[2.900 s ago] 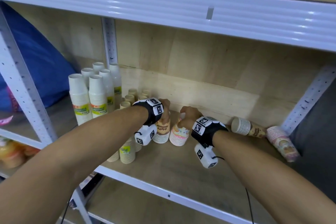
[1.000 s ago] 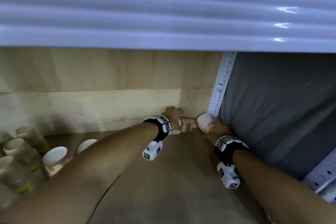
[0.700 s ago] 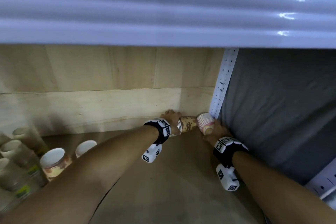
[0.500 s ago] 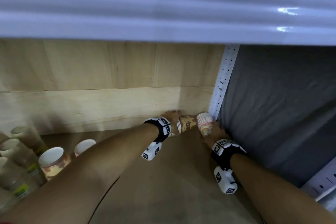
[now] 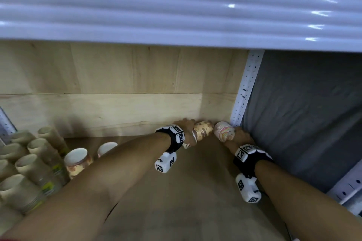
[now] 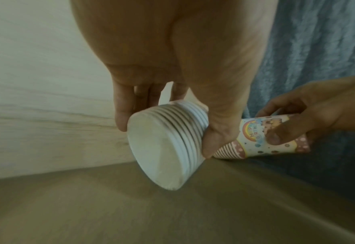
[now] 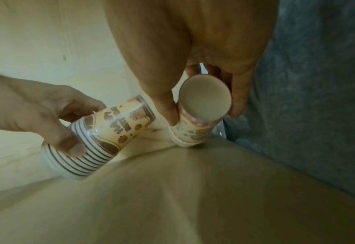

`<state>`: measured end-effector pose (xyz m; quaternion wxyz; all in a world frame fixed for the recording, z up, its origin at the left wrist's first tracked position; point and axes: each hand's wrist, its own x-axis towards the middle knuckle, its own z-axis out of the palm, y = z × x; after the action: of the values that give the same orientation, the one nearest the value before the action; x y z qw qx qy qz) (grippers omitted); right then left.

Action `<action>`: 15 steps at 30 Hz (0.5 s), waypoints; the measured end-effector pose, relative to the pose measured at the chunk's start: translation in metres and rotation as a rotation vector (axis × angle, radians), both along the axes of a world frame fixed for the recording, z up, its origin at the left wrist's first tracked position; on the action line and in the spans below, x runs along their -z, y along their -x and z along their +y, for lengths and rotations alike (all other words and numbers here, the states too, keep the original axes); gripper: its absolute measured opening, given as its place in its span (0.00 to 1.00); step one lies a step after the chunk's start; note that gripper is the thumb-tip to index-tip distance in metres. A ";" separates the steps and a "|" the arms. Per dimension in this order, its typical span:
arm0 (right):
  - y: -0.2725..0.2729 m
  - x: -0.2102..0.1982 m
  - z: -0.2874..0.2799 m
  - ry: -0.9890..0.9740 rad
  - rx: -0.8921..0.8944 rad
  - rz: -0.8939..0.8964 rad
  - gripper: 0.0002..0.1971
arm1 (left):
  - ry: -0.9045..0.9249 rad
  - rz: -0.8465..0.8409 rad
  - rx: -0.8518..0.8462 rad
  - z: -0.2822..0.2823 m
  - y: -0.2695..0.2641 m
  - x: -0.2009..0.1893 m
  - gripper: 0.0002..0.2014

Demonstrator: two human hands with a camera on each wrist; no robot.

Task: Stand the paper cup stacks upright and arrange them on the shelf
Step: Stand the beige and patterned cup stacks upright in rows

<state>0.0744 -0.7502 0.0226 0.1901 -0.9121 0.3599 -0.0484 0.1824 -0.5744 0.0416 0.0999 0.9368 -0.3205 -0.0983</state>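
Two paper cup stacks are in the shelf's back right corner. My left hand [image 5: 188,125] grips the brown-patterned stack [image 5: 202,133] near its white rims; that stack [image 6: 157,148] is tilted, rim end low and facing the left wrist camera. My right hand [image 5: 240,135] grips the pink rainbow stack [image 5: 223,133] by its body. In the right wrist view the pink stack [image 7: 195,130] leans steeply with its rims on the shelf board [image 7: 172,198] and its base toward the camera. The brown stack [image 7: 109,137] slants beside it, apart from it.
Upright plain cup stacks [image 5: 37,164] crowd the left end, with two patterned upright stacks [image 5: 78,159] beside them. A plywood back wall [image 5: 117,84], a white perforated post [image 5: 244,88], grey cloth [image 5: 303,113] on the right and a white beam [image 5: 176,6] overhead enclose the space.
Both hands left the upright stacks in the middle, reached into the right corner and took hold of the two lying stacks. Over the last second both stacks have tipped upward.
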 end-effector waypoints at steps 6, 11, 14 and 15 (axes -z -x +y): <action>-0.005 -0.039 0.009 0.031 -0.127 -0.044 0.25 | 0.312 0.095 -0.155 0.019 0.000 -0.001 0.44; -0.020 -0.060 0.042 0.043 -0.275 -0.147 0.25 | 0.474 0.188 -0.308 0.040 -0.003 0.003 0.40; -0.031 -0.066 0.063 0.034 -0.376 -0.098 0.30 | 0.530 0.199 -0.371 0.052 -0.010 0.010 0.39; -0.034 -0.067 0.070 0.037 -0.402 -0.094 0.31 | 0.543 0.193 -0.394 0.055 -0.013 0.013 0.38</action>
<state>0.1087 -0.6804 0.0896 0.1959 -0.9657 0.1602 -0.0583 0.1952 -0.5189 0.0287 0.3924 0.9063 -0.1372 -0.0766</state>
